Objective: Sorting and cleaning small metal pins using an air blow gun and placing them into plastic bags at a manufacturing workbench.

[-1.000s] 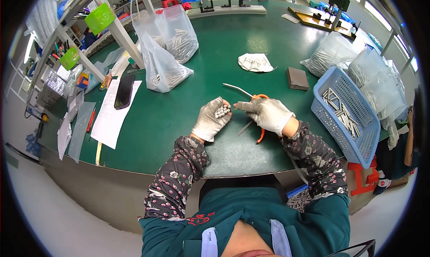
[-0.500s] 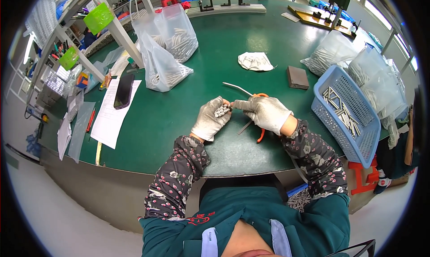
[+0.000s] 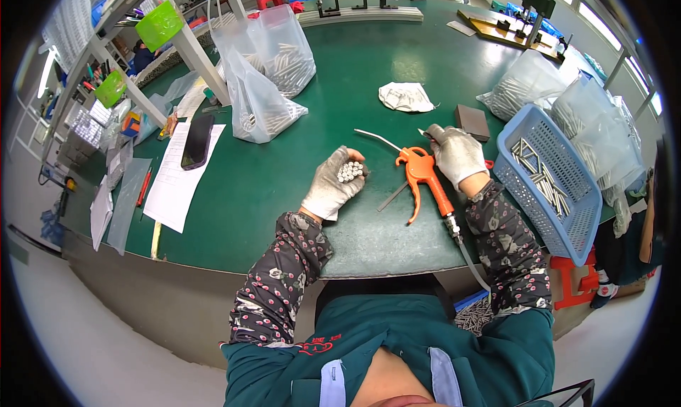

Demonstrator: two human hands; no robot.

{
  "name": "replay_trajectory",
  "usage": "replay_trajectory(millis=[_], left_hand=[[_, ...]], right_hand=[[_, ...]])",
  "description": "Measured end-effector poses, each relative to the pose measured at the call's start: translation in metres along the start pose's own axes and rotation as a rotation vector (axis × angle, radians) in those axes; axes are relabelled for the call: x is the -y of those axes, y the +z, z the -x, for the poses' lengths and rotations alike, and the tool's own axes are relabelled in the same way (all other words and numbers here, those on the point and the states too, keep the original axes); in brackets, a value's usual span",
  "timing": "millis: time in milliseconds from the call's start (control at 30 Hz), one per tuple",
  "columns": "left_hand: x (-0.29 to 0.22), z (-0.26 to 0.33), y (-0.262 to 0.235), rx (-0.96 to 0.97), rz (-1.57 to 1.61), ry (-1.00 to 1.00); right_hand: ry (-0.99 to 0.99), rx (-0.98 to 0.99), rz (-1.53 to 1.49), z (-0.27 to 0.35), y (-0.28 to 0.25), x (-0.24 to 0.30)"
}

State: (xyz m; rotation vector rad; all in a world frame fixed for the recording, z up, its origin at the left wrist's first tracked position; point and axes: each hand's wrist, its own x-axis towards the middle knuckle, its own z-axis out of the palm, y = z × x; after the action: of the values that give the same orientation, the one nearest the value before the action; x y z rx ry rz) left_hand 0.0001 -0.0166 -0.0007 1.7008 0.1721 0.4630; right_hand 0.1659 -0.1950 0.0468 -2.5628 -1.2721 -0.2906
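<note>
My left hand is closed round a bundle of metal rods, their round ends facing up. Both hands wear greyish-white gloves. My right hand is beside the brown block, its fingers bent together; a small pale tip shows at the fingertips and a bit of red near the wrist, but what it holds I cannot make out. Between the hands lies an orange air blow gun with a thin bent nozzle and a hose. A thin grey strip rests left of its trigger.
A blue basket with loose metal rods stands at the right, bags of rods behind it. More bagged rods, a phone on paper and a red pen are at the left. A white cloth lies ahead.
My right hand has moved right, away from the rods and off the blow gun, which now shows in full. My left hand stays in place with the rods.
</note>
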Motion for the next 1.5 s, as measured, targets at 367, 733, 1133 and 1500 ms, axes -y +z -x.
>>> replay_trajectory(millis=[367, 733, 1133, 1500], left_hand=[[0.003, 0.003, -0.009, -0.026, -0.148, 0.037], [0.001, 0.002, -0.016, -0.073, -0.259, -0.068], [0.016, -0.001, -0.020, -0.112, -0.182, -0.038], [0.017, -0.002, -0.021, -0.116, -0.197, -0.085]], right_hand=[[-0.092, 0.349, -0.795, 0.000, 0.007, 0.079], [0.007, 0.431, -1.167, -0.009, 0.031, 0.092], [0.094, 0.490, -1.255, -0.012, 0.035, 0.092], [0.072, 0.474, -1.211, -0.015, 0.032, 0.094]])
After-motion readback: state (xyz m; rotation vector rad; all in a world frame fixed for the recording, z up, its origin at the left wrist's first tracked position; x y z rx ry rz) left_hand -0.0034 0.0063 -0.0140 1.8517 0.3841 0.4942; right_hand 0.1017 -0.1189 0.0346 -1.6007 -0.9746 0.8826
